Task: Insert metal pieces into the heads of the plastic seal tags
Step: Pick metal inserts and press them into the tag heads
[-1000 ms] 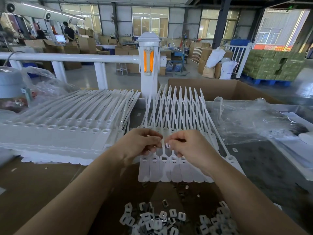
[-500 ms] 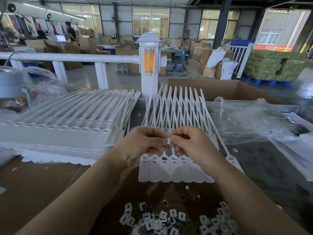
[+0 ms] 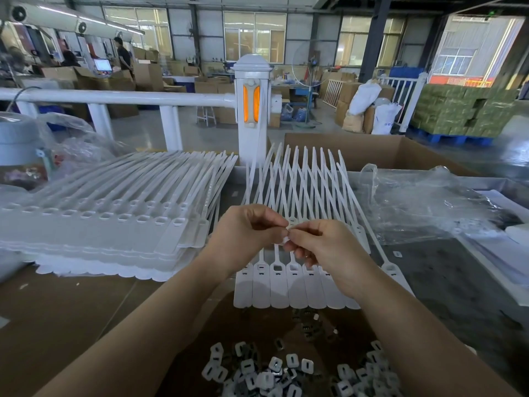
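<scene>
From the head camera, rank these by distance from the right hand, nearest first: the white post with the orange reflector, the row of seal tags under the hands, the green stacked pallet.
1. Row of seal tags, directly beneath the right hand.
2. White post, straight ahead past the table.
3. Green stacked pallet, far right background.

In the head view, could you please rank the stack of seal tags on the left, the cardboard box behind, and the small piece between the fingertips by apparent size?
1. Stack of seal tags, though nearness inflates it.
2. Cardboard box, partly hidden.
3. Small piece.
</scene>
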